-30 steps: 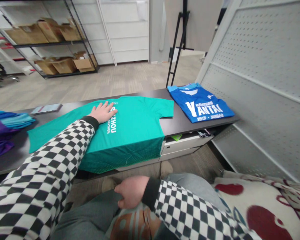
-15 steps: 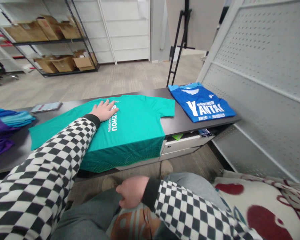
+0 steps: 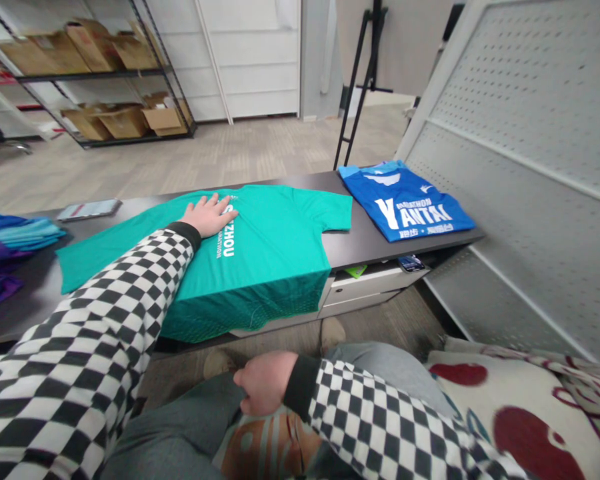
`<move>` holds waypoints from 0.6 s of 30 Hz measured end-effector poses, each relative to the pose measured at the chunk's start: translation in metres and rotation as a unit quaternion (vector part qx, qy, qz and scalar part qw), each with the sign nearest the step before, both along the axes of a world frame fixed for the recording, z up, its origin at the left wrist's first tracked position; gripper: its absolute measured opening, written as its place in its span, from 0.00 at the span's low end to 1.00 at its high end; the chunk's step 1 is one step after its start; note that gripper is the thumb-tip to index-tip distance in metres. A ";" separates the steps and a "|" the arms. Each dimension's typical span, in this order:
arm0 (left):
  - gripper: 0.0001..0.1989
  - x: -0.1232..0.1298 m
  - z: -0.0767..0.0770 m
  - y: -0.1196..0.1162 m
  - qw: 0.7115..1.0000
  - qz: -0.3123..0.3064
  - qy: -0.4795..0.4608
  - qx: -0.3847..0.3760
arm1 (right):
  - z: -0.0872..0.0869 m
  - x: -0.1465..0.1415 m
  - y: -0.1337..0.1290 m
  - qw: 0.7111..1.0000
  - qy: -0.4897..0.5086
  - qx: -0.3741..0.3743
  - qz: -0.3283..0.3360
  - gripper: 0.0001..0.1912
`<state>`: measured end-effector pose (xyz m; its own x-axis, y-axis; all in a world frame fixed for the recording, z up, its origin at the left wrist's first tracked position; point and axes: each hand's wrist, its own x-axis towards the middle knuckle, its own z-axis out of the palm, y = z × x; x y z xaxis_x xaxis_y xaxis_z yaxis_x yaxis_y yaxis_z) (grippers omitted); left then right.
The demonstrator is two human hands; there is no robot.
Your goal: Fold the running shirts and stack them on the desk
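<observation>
Shirt (image 3: 275, 233) stretches longest left to right, one sleeve (image 3: 333, 210) pointing right.

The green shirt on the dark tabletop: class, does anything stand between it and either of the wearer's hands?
Nothing visible does. The left hand lies on the green shirt, fingers spread. The right hand is apart from it, nearer the wearer; only an open gap shows between that hand and the shirt's hanging part.

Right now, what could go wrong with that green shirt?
The green shirt could slide toward the floor, because its lower part hangs over the front edge of the table. If the left hand, flat on it, pushes sideways, it might wrinkle. Its right-side sleeve lies near the blue shirt, so they could bump.
</observation>
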<state>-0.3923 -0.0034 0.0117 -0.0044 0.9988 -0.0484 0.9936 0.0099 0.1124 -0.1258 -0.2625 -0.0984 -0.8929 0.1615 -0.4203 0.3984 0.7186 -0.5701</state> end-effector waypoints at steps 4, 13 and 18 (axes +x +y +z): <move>0.48 -0.001 -0.001 0.004 1.000 0.001 0.009 -0.002 | -0.004 0.001 -0.001 1.000 0.008 0.011 -0.004 0.21; 0.49 -0.003 -0.004 0.011 1.000 -0.003 -0.001 0.004 | -0.003 0.000 -0.001 1.000 -0.006 0.015 -0.002 0.25; 0.48 -0.002 -0.002 0.013 1.000 -0.003 -0.004 -0.002 | -0.007 0.000 -0.001 1.000 0.022 0.000 -0.018 0.18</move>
<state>-0.3943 0.0100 0.0096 0.0012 0.9987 -0.0516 0.9927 0.0051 0.1207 -0.1257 -0.2637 -0.1059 -0.9042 0.1943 -0.3803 0.3987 0.7034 -0.5885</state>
